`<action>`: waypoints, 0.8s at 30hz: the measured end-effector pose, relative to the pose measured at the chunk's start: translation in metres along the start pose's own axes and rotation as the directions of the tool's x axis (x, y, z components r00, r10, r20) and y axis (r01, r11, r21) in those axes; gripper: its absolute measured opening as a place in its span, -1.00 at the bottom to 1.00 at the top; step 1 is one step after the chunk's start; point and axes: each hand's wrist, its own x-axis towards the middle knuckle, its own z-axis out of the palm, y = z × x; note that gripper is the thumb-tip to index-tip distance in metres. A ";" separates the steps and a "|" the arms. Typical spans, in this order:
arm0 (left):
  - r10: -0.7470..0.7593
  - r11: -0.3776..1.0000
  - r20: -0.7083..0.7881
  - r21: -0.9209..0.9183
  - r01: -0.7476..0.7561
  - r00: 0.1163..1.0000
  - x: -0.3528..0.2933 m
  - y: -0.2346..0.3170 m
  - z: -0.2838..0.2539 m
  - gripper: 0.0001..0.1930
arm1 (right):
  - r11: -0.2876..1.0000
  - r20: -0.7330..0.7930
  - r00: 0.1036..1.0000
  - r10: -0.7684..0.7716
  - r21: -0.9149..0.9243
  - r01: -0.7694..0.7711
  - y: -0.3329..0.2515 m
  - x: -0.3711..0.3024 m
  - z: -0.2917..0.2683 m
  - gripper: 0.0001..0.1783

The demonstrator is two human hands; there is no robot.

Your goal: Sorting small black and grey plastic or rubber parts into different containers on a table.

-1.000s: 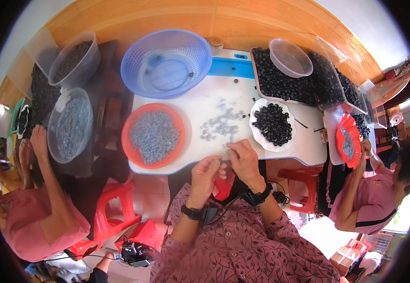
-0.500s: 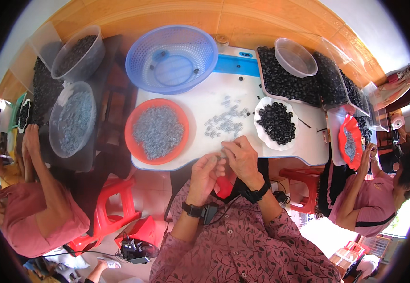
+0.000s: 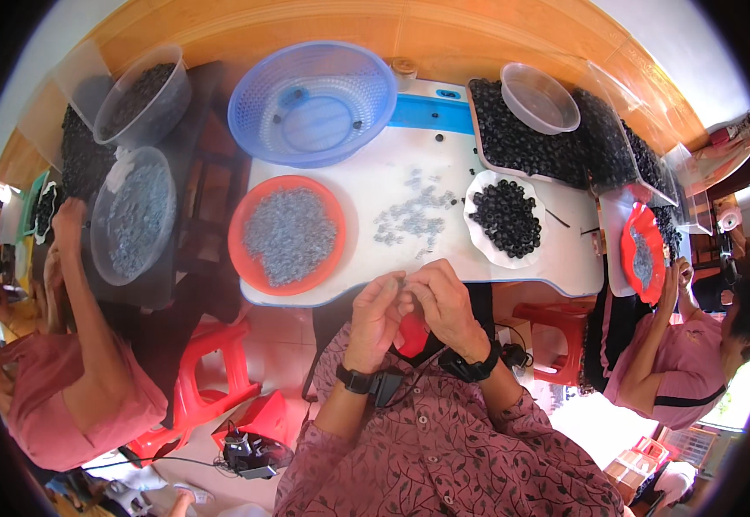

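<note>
A small dark part (image 3: pixel 405 284) is located at the meeting fingertips of both hands, at the near edge of the white worktop (image 3: pixel 358 189); its shape is too small to tell. The left hand (image 3: pixel 375 314) has its grip drawn together, thumb and fingers pinching the part. The right hand (image 3: pixel 444 306) has its fingers bent, with the tips at the same point; whether its grip also pinches the part cannot be told. A black wristband (image 3: pixel 354 380) is fitted on the left wrist; a black strap (image 3: pixel 482 364) is fitted on the right.

Beyond the fingertips, small clear pieces (image 3: pixel 414 220) lie scattered on the worktop. To their right, a white fluted plate (image 3: pixel 481 247) carries a heap of black rings (image 3: pixel 506 220). To their left, an orange-red bowl (image 3: pixel 243 258) contains a mass of similar clear pieces.

At the far side, a blue perforated basket (image 3: pixel 310 158) stands at left, with a few dark parts in its bottom. At right, a tray (image 3: pixel 517 172) is filled with black parts; a round translucent container (image 3: pixel 540 99) rests on top.

Outward left, a co-worker (image 3: pixel 82 388) sits near a translucent tub (image 3: pixel 99 258) of clear pieces. Outward right, another co-worker (image 3: pixel 672 366) has both hands beside a red fluted dish (image 3: pixel 651 289).
</note>
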 end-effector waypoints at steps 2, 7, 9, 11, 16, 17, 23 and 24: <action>0.012 0.999 -0.013 0.036 -0.011 1.000 -0.001 -0.001 0.003 -0.74 | 0.999 0.021 1.000 0.013 0.044 -0.014 -0.004 -0.002 -0.001 -0.91; 0.036 0.989 -0.045 0.142 -0.029 0.998 -0.002 -0.004 0.010 -0.75 | 0.997 0.017 1.000 0.014 0.071 -0.015 0.001 -0.004 -0.006 -0.92; 0.043 0.982 -0.049 0.186 -0.034 0.998 -0.003 -0.008 0.014 -0.76 | 0.996 0.013 1.000 0.020 0.084 -0.021 0.003 -0.005 -0.011 -0.93; 0.056 0.962 -0.087 0.272 -0.030 0.995 -0.005 -0.007 0.012 -0.76 | 0.982 0.058 0.995 0.076 0.166 -0.085 0.003 -0.005 -0.011 -0.94; 0.055 0.916 -0.036 0.400 -0.036 0.998 -0.003 -0.010 0.012 -0.79 | 0.932 0.103 0.970 0.218 0.274 -0.238 0.012 -0.011 -0.017 -0.95; 0.058 0.902 -0.028 0.429 -0.040 0.998 -0.002 -0.011 0.014 -0.79 | 0.930 0.094 0.970 0.225 0.277 -0.243 0.014 -0.011 -0.018 -0.94; 0.008 0.902 0.018 0.432 -0.015 1.000 0.000 -0.012 0.020 -0.79 | 0.834 0.145 0.930 0.338 0.412 -0.368 0.010 -0.012 -0.027 -0.90; -0.006 0.918 0.042 0.396 -0.011 0.999 0.001 -0.012 0.020 -0.80 | 0.831 0.163 0.928 0.336 0.413 -0.374 0.012 -0.012 -0.029 -0.89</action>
